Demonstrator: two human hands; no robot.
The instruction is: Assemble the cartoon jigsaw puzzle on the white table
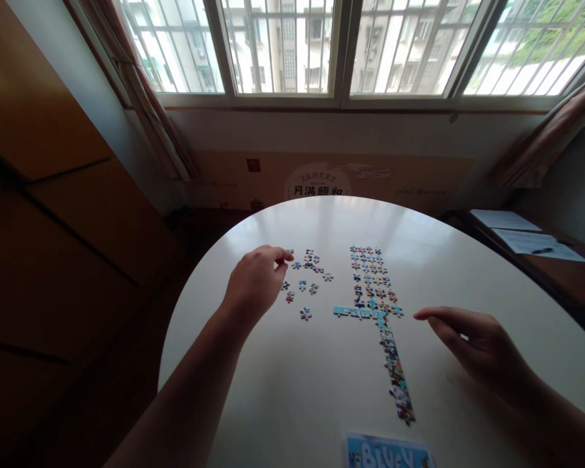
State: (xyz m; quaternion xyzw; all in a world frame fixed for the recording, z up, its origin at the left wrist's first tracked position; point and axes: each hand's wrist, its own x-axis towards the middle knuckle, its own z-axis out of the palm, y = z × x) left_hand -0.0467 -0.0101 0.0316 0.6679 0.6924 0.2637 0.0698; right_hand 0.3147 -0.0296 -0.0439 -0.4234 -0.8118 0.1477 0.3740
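My left hand (257,278) is over the loose jigsaw puzzle pieces (313,288) on the left of the table. Its thumb and forefinger come together in a pinch beside them; whether a piece is between the tips is hidden. My right hand (478,335) rests at the right with its forefinger stretched out and nothing in it, apart from the pieces. Between the hands, sorted puzzle pieces (369,268) lie in rows. Just below them a joined blue puzzle strip (353,312) runs sideways, meeting a joined multicoloured strip (394,367) that runs toward me.
A blue picture card or box reading "BLUEY" (387,452) lies at the near edge of view. The round white table (283,403) has a curved far edge below the barred window (283,52). Papers (536,244) lie on a dark side surface at the right.
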